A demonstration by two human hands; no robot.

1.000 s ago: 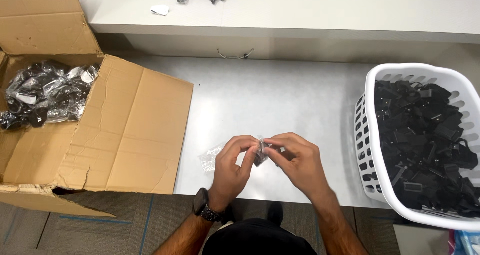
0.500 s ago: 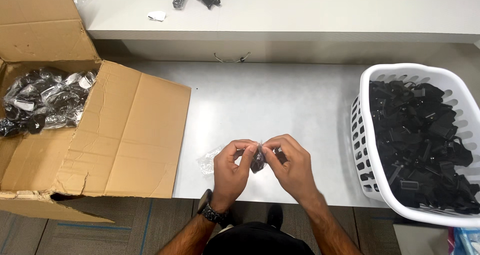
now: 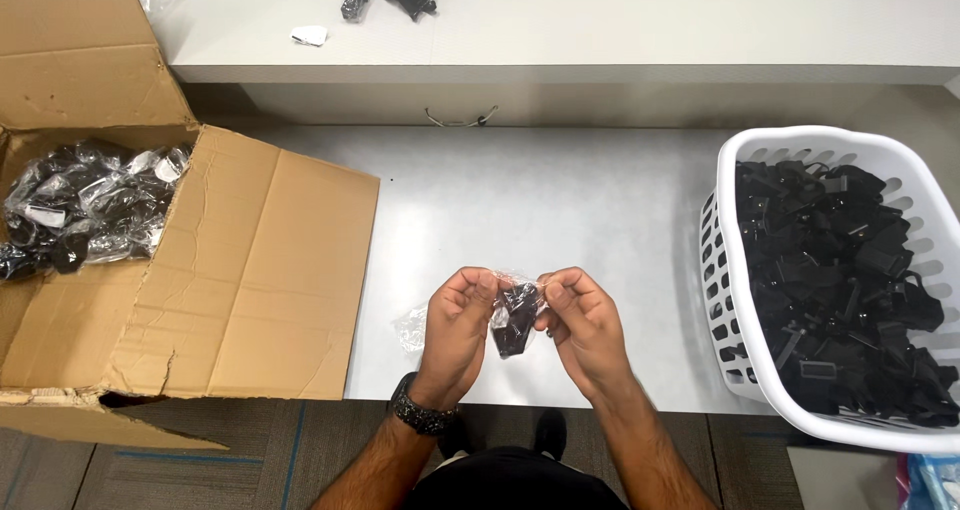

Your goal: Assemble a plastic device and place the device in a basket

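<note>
A small black part in a clear bag (image 3: 515, 315) hangs over the tabletop's (image 3: 560, 200) near edge, pinched at the top by the left hand (image 3: 458, 320) and right hand (image 3: 580, 320). Seemingly an empty bag (image 3: 410, 328) lies just left. Box (image 3: 150, 270) far left, basket (image 3: 770, 390) right.

Two bare forearms with no sleeves. The left hand (image 3: 458, 322) has a dark beaded bracelet (image 3: 422, 414) around its wrist. The right hand (image 3: 583, 322) wears nothing. Dark clothing (image 3: 510, 478) shows below, at the near edge.
</note>
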